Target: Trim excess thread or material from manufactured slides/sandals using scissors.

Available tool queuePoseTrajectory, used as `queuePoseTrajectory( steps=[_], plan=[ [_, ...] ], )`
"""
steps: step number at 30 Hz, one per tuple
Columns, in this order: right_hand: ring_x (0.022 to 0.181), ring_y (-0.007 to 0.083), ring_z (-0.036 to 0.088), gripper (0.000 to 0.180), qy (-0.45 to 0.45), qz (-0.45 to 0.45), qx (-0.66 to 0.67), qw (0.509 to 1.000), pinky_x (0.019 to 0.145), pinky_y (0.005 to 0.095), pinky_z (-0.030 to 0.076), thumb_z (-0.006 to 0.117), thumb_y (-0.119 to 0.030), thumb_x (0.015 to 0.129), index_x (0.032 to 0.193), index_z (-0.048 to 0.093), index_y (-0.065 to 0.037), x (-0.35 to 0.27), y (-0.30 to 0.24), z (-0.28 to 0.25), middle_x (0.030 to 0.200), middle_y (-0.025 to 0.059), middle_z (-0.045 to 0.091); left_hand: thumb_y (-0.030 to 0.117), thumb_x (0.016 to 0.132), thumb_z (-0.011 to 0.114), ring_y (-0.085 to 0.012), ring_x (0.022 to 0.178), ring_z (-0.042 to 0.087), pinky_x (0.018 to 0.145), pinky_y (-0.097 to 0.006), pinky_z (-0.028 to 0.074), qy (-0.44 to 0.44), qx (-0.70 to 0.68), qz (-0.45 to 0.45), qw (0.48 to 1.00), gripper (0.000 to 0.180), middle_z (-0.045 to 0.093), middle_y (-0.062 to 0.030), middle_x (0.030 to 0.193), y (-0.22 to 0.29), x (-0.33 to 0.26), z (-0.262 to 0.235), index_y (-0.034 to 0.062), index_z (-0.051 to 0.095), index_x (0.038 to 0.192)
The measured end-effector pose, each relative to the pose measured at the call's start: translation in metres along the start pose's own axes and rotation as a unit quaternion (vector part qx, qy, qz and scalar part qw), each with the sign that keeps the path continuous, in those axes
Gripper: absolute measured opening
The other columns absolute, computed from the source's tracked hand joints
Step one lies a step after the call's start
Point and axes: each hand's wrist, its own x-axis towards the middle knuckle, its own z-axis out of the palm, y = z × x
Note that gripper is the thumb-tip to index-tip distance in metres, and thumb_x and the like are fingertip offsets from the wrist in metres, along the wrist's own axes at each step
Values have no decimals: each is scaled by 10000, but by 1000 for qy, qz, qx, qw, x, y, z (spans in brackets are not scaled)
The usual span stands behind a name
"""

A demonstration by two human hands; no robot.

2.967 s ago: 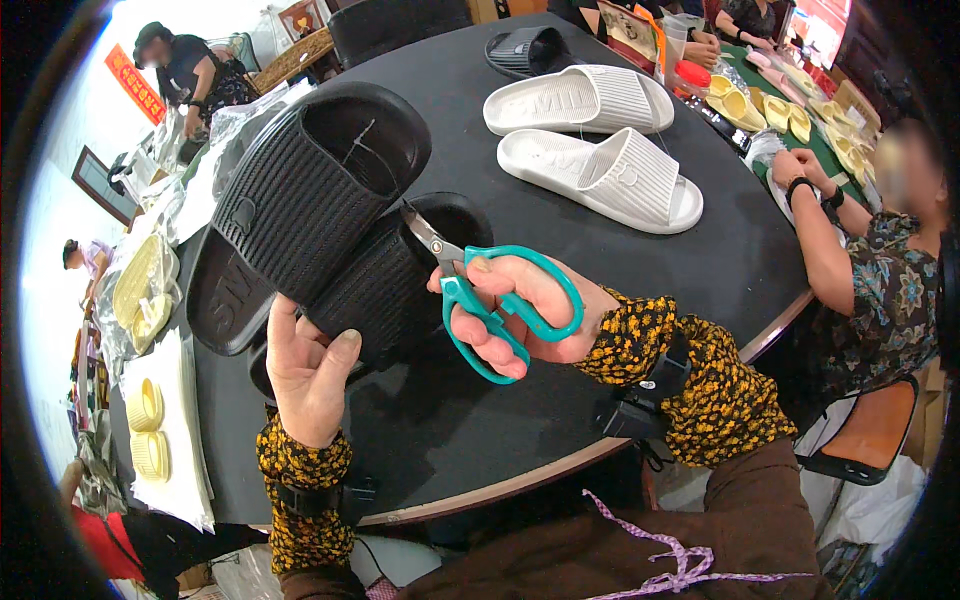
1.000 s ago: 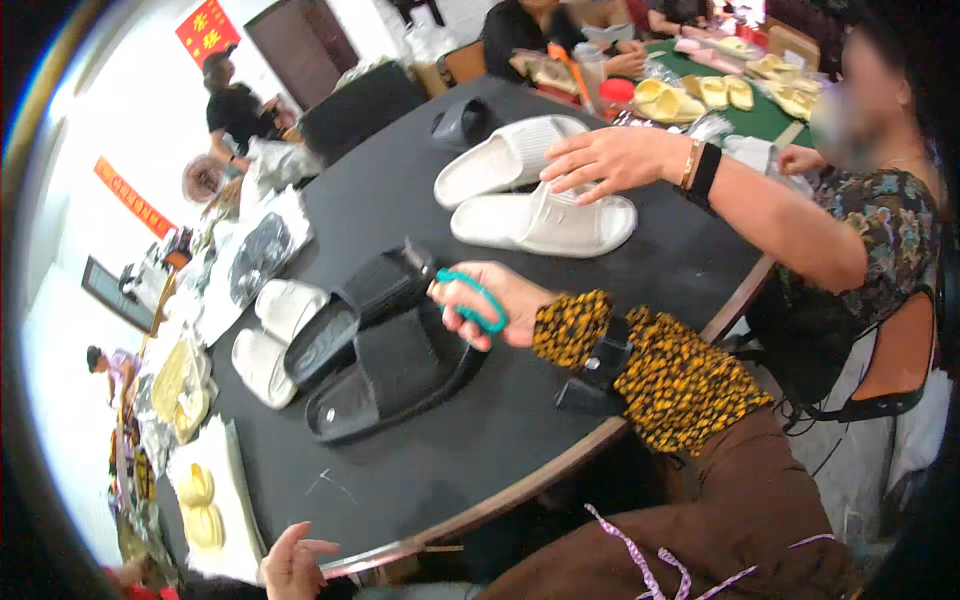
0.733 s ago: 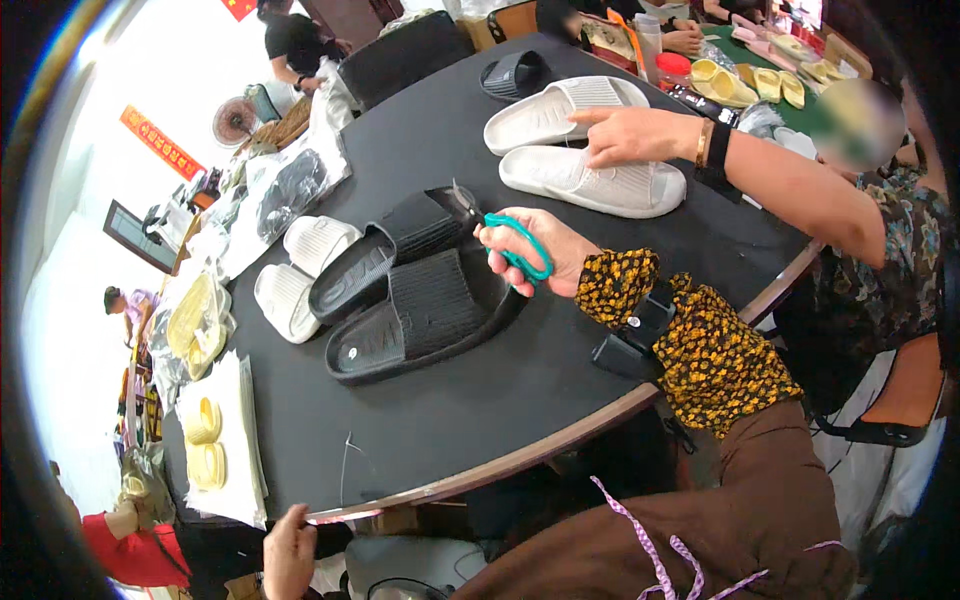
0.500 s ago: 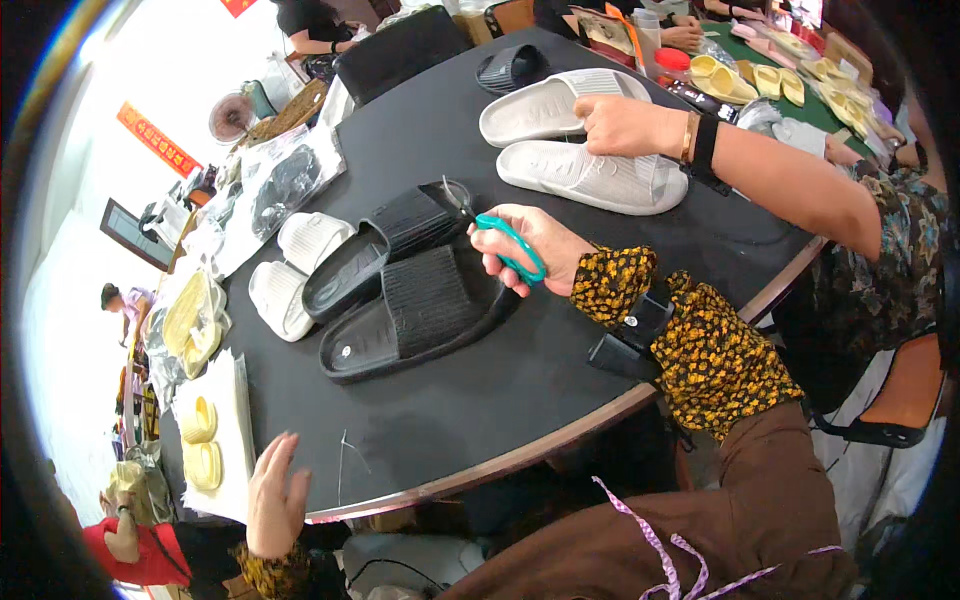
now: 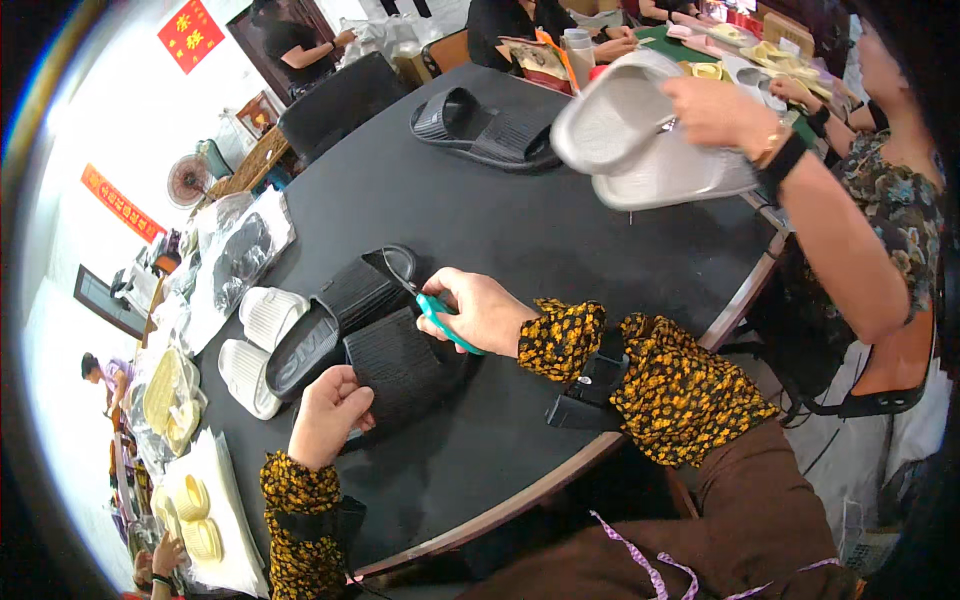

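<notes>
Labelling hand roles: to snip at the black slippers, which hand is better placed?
Right, probably: the right hand holds the teal scissors at the far black slipper. The left hand, by the near black slipper, shows no tool.

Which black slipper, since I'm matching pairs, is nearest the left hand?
The near slipper, right against the left hand; the middle slipper, by the scissors, lies farther from that hand.

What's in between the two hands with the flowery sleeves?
In the head view, the nearer black slipper lies between the left hand and the right hand, which holds teal-handled scissors.
</notes>
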Motion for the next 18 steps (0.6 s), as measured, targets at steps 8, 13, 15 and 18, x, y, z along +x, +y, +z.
queuePoseTrajectory(
  steps=[8,13,15,18],
  plan=[
    [817,249,640,434,30,86,64,994,740,340,493,702,-228,737,1055,559,30,0,-19,-2,870,173,646,-14,812,568,-64,631,502,537,-217,412,10,-80,86,993,134,551,-18,723,20,6,13,-29,507,929],
    [685,143,588,477,35,43,77,995,566,274,481,687,-197,773,1134,501,53,-2,-20,4,858,105,623,-23,799,588,-33,672,464,572,-205,398,51,-7,176,983,166,541,14,763,23,1,15,-18,513,948],
    [588,107,542,510,26,58,164,984,421,237,424,685,-202,781,1166,469,52,-2,-16,4,851,78,598,-21,801,589,-38,673,465,575,-210,402,62,4,176,982,168,540,12,762,24,2,18,-18,512,950],
    [583,92,529,496,47,59,177,981,419,227,420,690,-213,775,1145,480,41,-3,-15,0,862,73,589,-15,804,587,-52,682,491,601,-218,423,64,-5,206,977,169,563,-6,763,27,3,24,-14,531,964]
  ],
)
